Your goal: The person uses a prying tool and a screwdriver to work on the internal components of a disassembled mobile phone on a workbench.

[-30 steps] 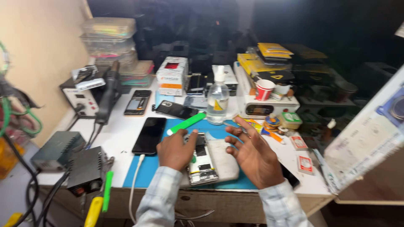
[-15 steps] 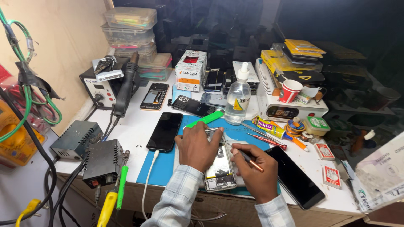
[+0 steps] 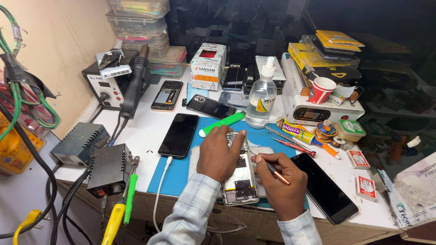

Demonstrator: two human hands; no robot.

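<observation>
Working at a white bench (image 3: 136, 131), on a blue mat (image 3: 181, 172) near its front edge. Lying face-down there, back cover off, an opened phone (image 3: 240, 179), between both hands and just left of a black phone (image 3: 324, 186). Looking light, thin and stiff, probably fragile at the bared board and ribbon cables, so best gripping by the metal side rails, never pressing the middle. Pressing down on its upper half, the left hand (image 3: 219, 154), fingers together and curled over the top edge. Pinching a copper-tipped tool (image 3: 272, 169) between thumb and fingers, the right hand (image 3: 284, 188), tool tip touching the phone's right side. Standing behind, at the back of the bench: a white-and-orange carton (image 3: 208, 66), upright and boxy, with a red patch on top; a clear bottle (image 3: 261, 97) with a white pump and yellow-blue label, just beyond the mat; yellow flat packets (image 3: 338, 40) stacked at the far right. Resting nearer, a yellow-and-purple tube (image 3: 295, 130), then two small red-and-white boxes (image 3: 361, 174) flat by the right edge.
</observation>
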